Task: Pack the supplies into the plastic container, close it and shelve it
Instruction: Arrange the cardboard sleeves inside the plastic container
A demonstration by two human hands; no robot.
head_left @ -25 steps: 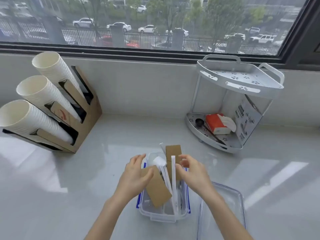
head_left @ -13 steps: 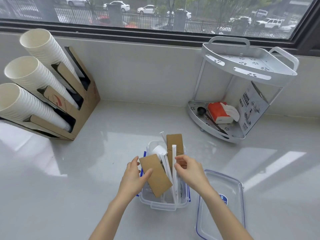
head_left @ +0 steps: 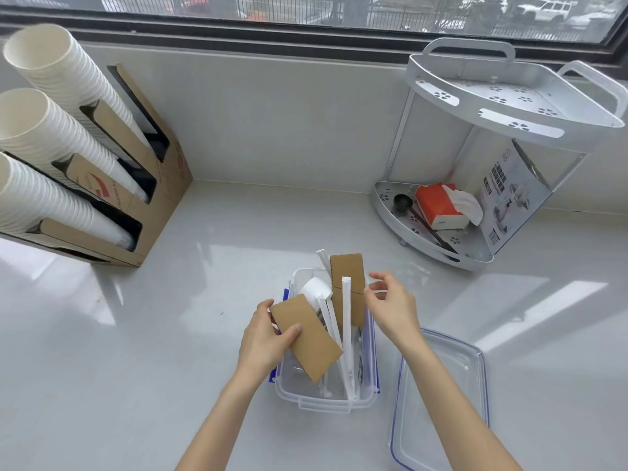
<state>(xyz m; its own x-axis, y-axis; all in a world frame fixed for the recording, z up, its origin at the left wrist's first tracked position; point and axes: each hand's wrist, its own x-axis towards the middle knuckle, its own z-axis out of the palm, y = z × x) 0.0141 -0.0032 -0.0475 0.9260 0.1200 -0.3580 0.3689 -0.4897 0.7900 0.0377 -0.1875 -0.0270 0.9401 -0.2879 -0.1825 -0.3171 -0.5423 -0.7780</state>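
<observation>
A clear plastic container [head_left: 321,401] with blue side latches stands on the white counter in front of me. Sticking out of it are two brown cardboard sleeves, several white wrapped straws [head_left: 346,334] and a white lid-like piece [head_left: 314,288]. My left hand [head_left: 263,338] grips the nearer brown sleeve [head_left: 307,338], which leans tilted over the container's left side. The far sleeve [head_left: 346,283] stands upright at the back. My right hand [head_left: 390,305] hovers just right of that sleeve, fingers apart, holding nothing. The container's clear lid [head_left: 441,396] lies flat on the counter to the right.
A white two-tier corner shelf [head_left: 509,107] stands at the back right; its lower tier holds an orange tissue pack [head_left: 438,205], a black scoop [head_left: 402,202] and a printed card. A cardboard holder with three stacks of paper cups [head_left: 51,137] sits at the left. A window runs behind.
My right hand has let go of the straws and far sleeve and moved slightly right, fingers spread. My left hand still holds the near sleeve. The view tilted down.
</observation>
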